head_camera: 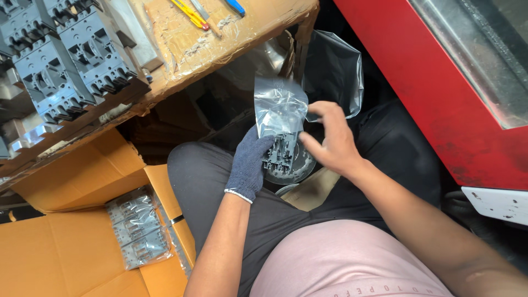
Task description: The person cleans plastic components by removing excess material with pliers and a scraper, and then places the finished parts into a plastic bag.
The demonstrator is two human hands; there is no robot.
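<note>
My left hand (249,163), in a dark blue knitted glove, grips a grey plastic part (280,149) through the lower half of a clear plastic bag (279,107). The part sits partly inside the bag, over my lap. My right hand (329,138) is bare; its fingers are spread and rest against the right edge of the bag, beside the part. A round roll of clear tape (291,170) lies just under the part.
Grey moulded breaker housings (66,60) stand on a cardboard-covered bench (220,38) at upper left. An open cardboard box (71,247) at lower left holds bagged grey parts (137,228). A red machine panel (440,82) fills the right. A larger clear bag (335,69) hangs behind.
</note>
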